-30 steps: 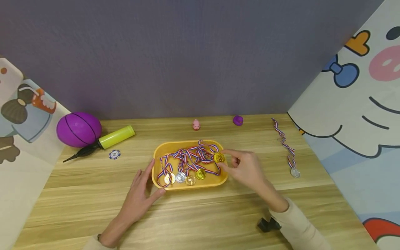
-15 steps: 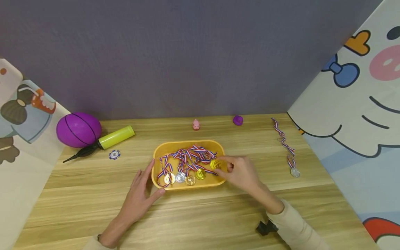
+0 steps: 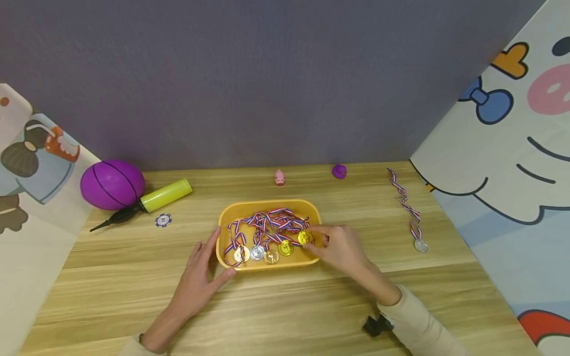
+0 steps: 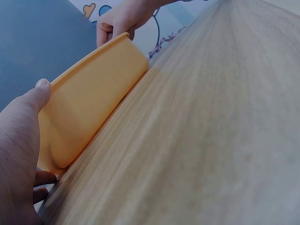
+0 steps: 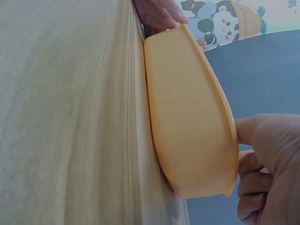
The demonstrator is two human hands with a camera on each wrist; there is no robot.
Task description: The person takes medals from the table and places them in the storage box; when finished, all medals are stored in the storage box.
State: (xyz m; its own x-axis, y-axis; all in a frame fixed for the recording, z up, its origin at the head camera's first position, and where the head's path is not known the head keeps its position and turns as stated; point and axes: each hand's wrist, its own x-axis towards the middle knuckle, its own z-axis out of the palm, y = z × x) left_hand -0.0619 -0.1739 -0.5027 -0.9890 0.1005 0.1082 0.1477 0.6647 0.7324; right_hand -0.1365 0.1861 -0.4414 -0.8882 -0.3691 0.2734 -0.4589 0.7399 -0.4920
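A yellow plastic bin [image 3: 270, 267] stands on the table, with several medals on striped red, white and blue ribbons inside. My right hand [image 3: 340, 247] reaches over its right end and pinches a gold medal [image 3: 305, 238] between thumb and index finger, low inside the bin. Hidden by the bin's wall, this medal does not show in the right wrist view. My left hand [image 3: 196, 284] spans the near left corner with fairly straight fingers, thumb [image 4: 42, 84] on the rim. Along the front lie another gold medal [image 3: 286, 247], a silver medal [image 3: 257, 252] and paler ones.
A silver medal [image 3: 420, 245] with a twisted ribbon lies at the right. Behind the bin are a pink pig figure [image 3: 279, 177] and a small purple toy [image 3: 339, 171]. At left are a purple ball [image 3: 113, 185], a yellow hand pump [image 3: 166, 196] and a poker chip [image 3: 163, 220].
My right hand has moved left and down, bringing the gold medal from the bin's right rim to beside the other gold medal. Its ribbon has settled inside. The left hand has stayed put.
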